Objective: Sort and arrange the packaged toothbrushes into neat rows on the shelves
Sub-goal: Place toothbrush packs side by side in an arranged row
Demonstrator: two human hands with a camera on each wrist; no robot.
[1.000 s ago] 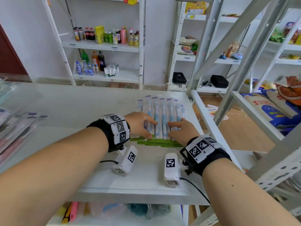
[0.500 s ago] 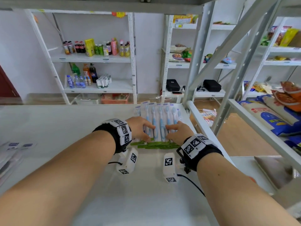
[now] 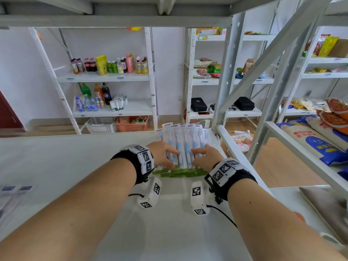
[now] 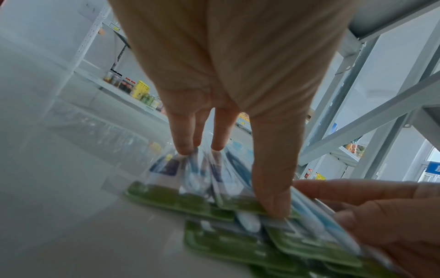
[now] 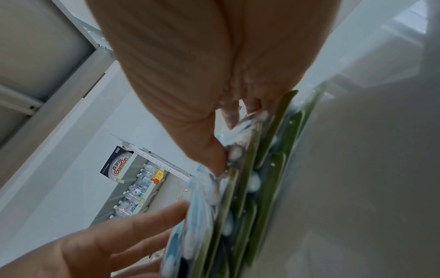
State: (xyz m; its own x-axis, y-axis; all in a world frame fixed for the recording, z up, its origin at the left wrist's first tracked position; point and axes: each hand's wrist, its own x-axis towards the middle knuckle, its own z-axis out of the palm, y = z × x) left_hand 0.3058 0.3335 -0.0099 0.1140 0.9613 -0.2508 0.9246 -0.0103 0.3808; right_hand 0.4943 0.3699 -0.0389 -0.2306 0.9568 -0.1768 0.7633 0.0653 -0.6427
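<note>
Blue toothbrushes in clear green-based blister packs (image 3: 183, 146) form one overlapping row on the white shelf (image 3: 75, 162); the left hand (image 3: 163, 153) and right hand (image 3: 206, 157) press flat, spread fingers (image 4: 273, 188) on it. Loose packs (image 3: 13, 191), blurry far left of the row, probably remain.

Six or so packaged toothbrushes (image 3: 183, 143) lie overlapping in one fanned row at 12 o'clock on the shelf (image 3: 75, 159); exact count is unclear where the cards overlap. Two hands rest on them: left hand (image 3: 162, 154) at 11 o'clock, right hand (image 3: 206, 157) at 1 o'clock. Two more packs (image 3: 16, 189) sit at 9 o'clock.
</note>
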